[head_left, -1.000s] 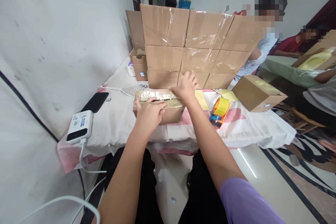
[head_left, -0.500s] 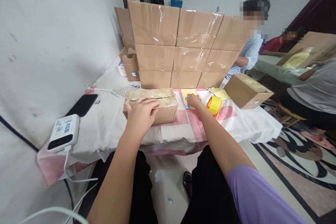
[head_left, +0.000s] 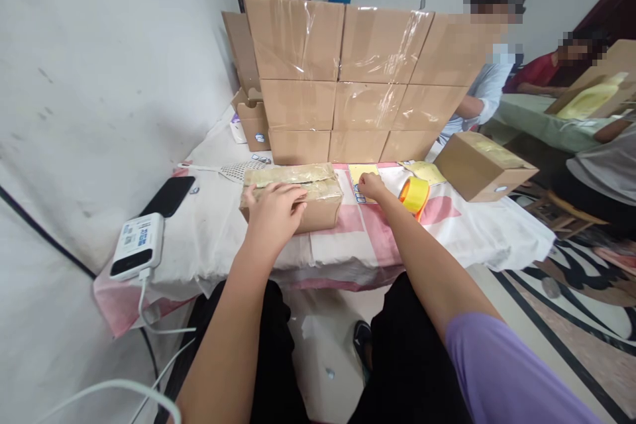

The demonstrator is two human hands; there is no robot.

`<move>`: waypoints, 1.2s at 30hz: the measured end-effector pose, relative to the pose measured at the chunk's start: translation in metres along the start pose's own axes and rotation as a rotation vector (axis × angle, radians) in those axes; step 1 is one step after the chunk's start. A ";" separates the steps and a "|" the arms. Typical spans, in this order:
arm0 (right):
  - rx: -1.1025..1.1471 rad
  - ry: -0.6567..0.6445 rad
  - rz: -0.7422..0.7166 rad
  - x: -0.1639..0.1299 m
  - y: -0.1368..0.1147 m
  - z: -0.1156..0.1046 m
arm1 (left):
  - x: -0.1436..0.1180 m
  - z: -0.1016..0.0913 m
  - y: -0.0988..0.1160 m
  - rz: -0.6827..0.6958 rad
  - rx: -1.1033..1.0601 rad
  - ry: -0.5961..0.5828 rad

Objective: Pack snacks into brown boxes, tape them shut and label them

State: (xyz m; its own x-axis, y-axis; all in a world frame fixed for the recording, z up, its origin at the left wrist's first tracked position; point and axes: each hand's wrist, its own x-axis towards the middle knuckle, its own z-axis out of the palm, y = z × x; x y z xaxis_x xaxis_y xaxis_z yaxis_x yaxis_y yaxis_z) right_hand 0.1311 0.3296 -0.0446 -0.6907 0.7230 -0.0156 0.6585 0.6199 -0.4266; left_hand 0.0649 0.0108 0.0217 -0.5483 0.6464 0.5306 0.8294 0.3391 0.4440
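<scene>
The left hand (head_left: 273, 212) lay flat, fingers spread, on the taped box (head_left: 293, 195); the right hand (head_left: 371, 185) pinched a yellow label sheet (head_left: 362, 175) just beside it. A tape roll (head_left: 415, 194) sat right of that grip, stacked cartons (head_left: 358, 79) behind — all on a cloth-covered tabletop (head_left: 348, 238) by a white wall. A second before, the right hand rested on the box top

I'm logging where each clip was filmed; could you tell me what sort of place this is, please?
Probably a room at home used as a small packing workshop: a wall of sealed cartons stacked on a cloth-covered table, a tape roll beside the carton being handled, and other people packing nearby.
</scene>
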 end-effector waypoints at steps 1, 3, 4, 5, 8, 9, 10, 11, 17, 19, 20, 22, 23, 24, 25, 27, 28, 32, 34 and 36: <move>0.027 0.001 -0.018 -0.003 -0.005 -0.003 | 0.000 0.000 0.001 0.001 -0.005 0.002; 0.082 0.002 -0.063 -0.010 -0.018 -0.011 | 0.001 -0.002 0.003 0.008 -0.015 0.013; 0.124 0.000 -0.096 -0.016 -0.026 -0.017 | 0.001 -0.004 0.006 0.011 -0.023 0.026; 0.192 -0.001 -0.146 -0.025 -0.035 -0.024 | 0.002 -0.005 0.009 0.012 -0.036 0.046; 0.542 0.033 -0.409 -0.069 -0.065 -0.049 | 0.002 -0.011 0.022 -0.013 -0.168 0.118; 0.645 0.071 -0.516 -0.088 -0.075 -0.059 | 0.001 -0.013 0.027 -0.029 -0.250 0.131; 0.699 0.116 -0.595 -0.109 -0.085 -0.067 | 0.000 -0.014 0.031 -0.048 -0.339 0.136; 0.723 0.147 -0.650 -0.130 -0.093 -0.075 | -0.001 -0.016 0.035 -0.066 -0.427 0.133; 0.621 0.179 -0.843 -0.201 -0.113 -0.098 | -0.007 -0.017 0.051 -0.082 -0.716 0.156; 0.518 0.309 -0.894 -0.202 -0.110 -0.100 | -0.007 -0.016 0.054 -0.099 -0.779 0.183; 0.455 0.374 -0.928 -0.200 -0.107 -0.101 | -0.006 -0.015 0.055 -0.114 -0.804 0.204; 0.321 0.467 -0.999 -0.196 -0.102 -0.103 | -0.004 -0.013 0.057 -0.143 -0.841 0.254; 0.259 0.487 -1.029 -0.195 -0.100 -0.103 | -0.003 -0.012 0.058 -0.155 -0.863 0.274; 0.204 0.496 -1.051 -0.193 -0.099 -0.102 | -0.002 -0.011 0.059 -0.163 -0.891 0.289; 0.160 0.499 -1.064 -0.193 -0.097 -0.101 | -0.001 -0.010 0.060 -0.167 -0.922 0.296; 0.108 0.511 -1.074 -0.192 -0.096 -0.097 | 0.000 -0.009 0.061 -0.168 -0.977 0.289; 0.098 0.520 -1.077 -0.191 -0.096 -0.094 | 0.001 -0.008 0.061 -0.169 -0.997 0.278; 0.100 0.556 -1.105 -0.189 -0.094 -0.086 | 0.002 -0.004 0.060 -0.201 -1.117 0.205; 0.104 0.578 -1.131 -0.188 -0.093 -0.084 | 0.002 -0.002 0.059 -0.216 -1.196 0.157; 0.103 0.592 -1.144 -0.188 -0.093 -0.083 | 0.003 0.000 0.058 -0.210 -1.248 0.124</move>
State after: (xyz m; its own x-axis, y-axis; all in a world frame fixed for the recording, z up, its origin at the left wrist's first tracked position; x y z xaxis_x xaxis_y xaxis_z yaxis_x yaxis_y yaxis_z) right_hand 0.2246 0.1621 0.0733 -0.5891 -0.1595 0.7922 -0.2599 0.9656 0.0012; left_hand 0.1120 0.0325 0.0486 -0.7187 0.5678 0.4013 0.0988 -0.4880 0.8673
